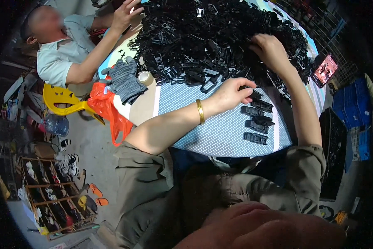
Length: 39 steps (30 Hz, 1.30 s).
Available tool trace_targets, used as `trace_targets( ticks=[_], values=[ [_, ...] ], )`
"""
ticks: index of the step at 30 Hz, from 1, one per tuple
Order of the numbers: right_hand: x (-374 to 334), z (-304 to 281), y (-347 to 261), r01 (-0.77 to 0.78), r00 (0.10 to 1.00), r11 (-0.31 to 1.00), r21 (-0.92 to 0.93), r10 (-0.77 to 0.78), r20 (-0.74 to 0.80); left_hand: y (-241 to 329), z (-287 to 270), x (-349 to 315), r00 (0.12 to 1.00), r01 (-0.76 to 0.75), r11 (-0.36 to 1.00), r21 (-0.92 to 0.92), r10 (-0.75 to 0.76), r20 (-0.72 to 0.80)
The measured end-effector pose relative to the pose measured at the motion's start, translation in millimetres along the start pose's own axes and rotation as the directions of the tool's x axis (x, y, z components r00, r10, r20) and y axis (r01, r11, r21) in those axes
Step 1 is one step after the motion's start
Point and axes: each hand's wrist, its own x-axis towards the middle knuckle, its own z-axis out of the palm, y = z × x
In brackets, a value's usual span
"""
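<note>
A big heap of small black plastic parts (186, 39) covers the far side of the table. My right hand (272, 52) reaches onto the heap's right side with fingers curled; what they hold, if anything, is lost against the black. Lower down, my left hand (232, 94) has its thumb and fingers bent around a black plastic part (256, 95), at the top of a short column. Below it, several similar black parts (256, 125) lie in a rough row toward me on the dotted cloth (203, 133).
Left on the table are grey gloves (128, 81), a tape roll (145, 78) and a red plastic bag (107, 110). Another person (66, 54) sits beside a yellow chair (64, 99), one hand near the heap. A phone (325, 69) stands at the right edge. A shoe rack (55, 199) is on the floor.
</note>
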Motion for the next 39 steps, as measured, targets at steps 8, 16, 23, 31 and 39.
trace_targets(
  ticks=[8,16,23,31,39],
  values=[
    [-40.1,-0.7,-13.6,-0.156,0.980,0.916,0.369,0.189,-0.055,7.3,-6.4,0.4,0.996,-0.006,0.948,-0.318,-0.024,-0.088],
    [-49.2,4.9,-1.2,-0.115,0.980,0.885,0.452,0.175,-0.092,17.0,-9.4,1.1,0.991,-0.026,0.964,-0.265,-0.009,-0.130],
    [-49.4,-8.4,-1.0,-0.186,0.974,0.901,0.393,0.223,-0.051,20.5,-10.2,-0.4,0.980,-0.025,0.964,-0.266,-0.029,-0.196],
    [-45.5,-4.8,-32.1,-0.218,0.941,0.640,0.736,0.338,-0.015,16.8,-13.3,3.1,0.963,-0.061,0.951,-0.304,-0.024,-0.269],
    [-48.0,-22.0,-46.6,-0.072,0.995,0.873,0.482,0.026,0.101,11.5,-6.4,1.5,0.973,-0.101,0.962,-0.254,0.042,-0.227]
  ],
)
